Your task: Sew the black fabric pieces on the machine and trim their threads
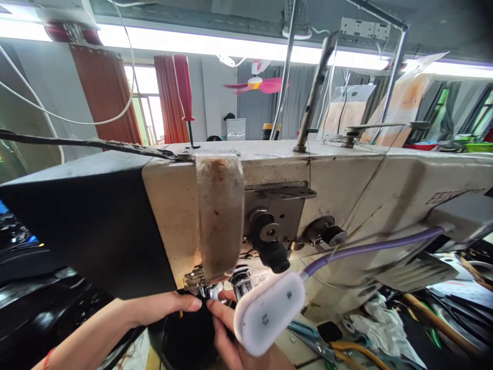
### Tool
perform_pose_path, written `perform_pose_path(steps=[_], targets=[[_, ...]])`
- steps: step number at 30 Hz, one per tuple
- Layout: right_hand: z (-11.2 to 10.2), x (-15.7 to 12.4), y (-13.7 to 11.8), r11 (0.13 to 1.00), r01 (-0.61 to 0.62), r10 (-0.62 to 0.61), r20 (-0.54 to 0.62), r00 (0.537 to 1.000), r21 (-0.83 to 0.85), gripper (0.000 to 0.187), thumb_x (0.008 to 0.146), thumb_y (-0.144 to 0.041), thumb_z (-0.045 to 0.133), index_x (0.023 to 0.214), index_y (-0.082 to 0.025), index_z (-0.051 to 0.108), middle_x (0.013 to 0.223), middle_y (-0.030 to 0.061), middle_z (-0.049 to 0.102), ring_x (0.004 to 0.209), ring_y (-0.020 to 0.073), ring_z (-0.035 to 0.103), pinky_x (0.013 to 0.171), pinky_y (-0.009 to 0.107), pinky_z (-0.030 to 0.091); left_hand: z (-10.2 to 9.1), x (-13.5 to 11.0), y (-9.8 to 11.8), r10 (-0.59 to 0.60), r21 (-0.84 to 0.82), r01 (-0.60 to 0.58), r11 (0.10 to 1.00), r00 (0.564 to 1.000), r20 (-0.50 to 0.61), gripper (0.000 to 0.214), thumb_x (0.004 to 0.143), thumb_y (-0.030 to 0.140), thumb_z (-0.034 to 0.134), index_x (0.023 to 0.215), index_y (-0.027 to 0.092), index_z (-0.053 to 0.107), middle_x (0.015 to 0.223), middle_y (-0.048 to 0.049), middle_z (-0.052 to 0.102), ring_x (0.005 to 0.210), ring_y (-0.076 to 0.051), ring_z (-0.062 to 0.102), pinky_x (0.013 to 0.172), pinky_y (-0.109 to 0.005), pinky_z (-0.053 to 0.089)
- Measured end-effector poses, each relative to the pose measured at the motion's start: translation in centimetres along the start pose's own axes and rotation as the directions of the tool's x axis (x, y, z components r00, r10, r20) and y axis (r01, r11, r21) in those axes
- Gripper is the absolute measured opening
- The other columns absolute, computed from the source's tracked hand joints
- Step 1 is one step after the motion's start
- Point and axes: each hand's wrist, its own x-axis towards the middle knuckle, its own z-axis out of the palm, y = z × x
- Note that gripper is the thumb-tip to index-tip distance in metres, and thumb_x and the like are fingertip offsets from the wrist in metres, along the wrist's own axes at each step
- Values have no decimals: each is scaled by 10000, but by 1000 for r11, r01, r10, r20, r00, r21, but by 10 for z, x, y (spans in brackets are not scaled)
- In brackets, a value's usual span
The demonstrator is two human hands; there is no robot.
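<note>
A white industrial sewing machine (362, 185) fills the middle of the view. Under its needle area, black fabric (188, 334) lies by the presser foot (213, 291). My left hand (173, 307) comes in from the lower left, its thumb pressed on the fabric close to the foot and its other fingers hidden. From below, my right hand (227, 329) meets it at the foot, fingers curled on the fabric edge. A white lamp head (269, 313) on a purple gooseneck (370, 249) covers part of that hand.
A red-handled screwdriver (183, 87) stands upright in the machine's top. Blue-handled scissors (311, 336) lie on the cluttered bed at lower right, near crumpled white material (385, 329). Thread-tension knobs (269, 234) stick out of the machine's front. A pink fan (256, 85) hangs behind.
</note>
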Motion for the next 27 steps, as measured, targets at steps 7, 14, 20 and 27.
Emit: perform_pose_path(steps=[7,14,20,27], targets=[[5,-16,-6,989,-19,25,37,999,-146,328,764,-274,660,1082,-196,686,1030,134,657,937,315,649,857,468,562,-1,-7,10,-35,75,37,996,999,-25,480,733,462,687,1175,276,671,1110,-26,734,1095,-294,624,1054,-445,405],[3,-13,-5,985,2,10,68,998,-174,374,749,-283,684,1114,-207,674,1080,138,659,1001,338,632,857,490,562,-4,-10,11,0,85,2,996,1000,-20,433,760,470,679,1147,277,688,981,-25,766,1041,-287,654,1011,-461,455],[6,-15,-4,984,13,0,74,997,-175,400,738,-248,673,1133,-192,661,1094,142,650,969,335,633,835,497,562,-8,-4,-4,97,-33,-96,995,994,41,497,749,487,697,1179,239,666,982,-49,759,1056,-277,644,1020,-462,445],[11,-24,-14,970,-74,83,29,996,-233,347,728,-276,684,1051,-149,693,958,169,643,952,371,619,811,524,551,0,-2,-1,-22,69,21,997,1000,7,398,795,521,602,1055,244,720,1038,-40,750,1088,-280,632,1062,-451,409]])
